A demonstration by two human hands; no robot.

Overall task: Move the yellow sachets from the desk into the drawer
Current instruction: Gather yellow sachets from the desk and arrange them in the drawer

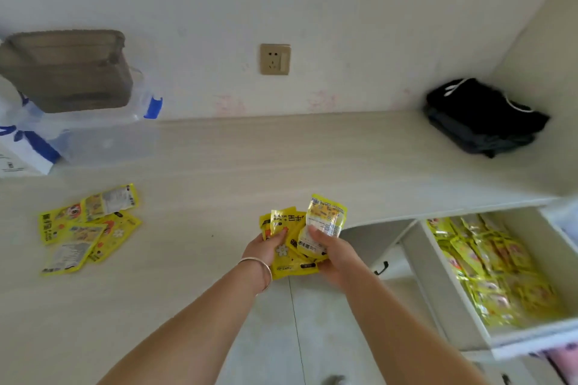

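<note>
Both hands meet at centre frame: the left hand (266, 247) and right hand (333, 255) curl their fingers round a fan of sachets (298, 236). More sachets lie on the desk (219, 166) at left; the open drawer (463, 300), lower right, is full of them.

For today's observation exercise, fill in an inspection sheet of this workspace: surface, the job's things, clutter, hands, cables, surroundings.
Surface: pale wood-grain desk.
Job's things: a loose pile of yellow sachets lies on the desk at left; a fanned bunch of sachets is held in both hands; the open drawer at right already holds many sachets.
Clutter: clear storage box with blue latches, brown container on top of it, black folded clothing.
Hands: left hand and right hand both grip the bunch.
Cables: nothing seen.
Surroundings: wall socket on a white wall.
</note>
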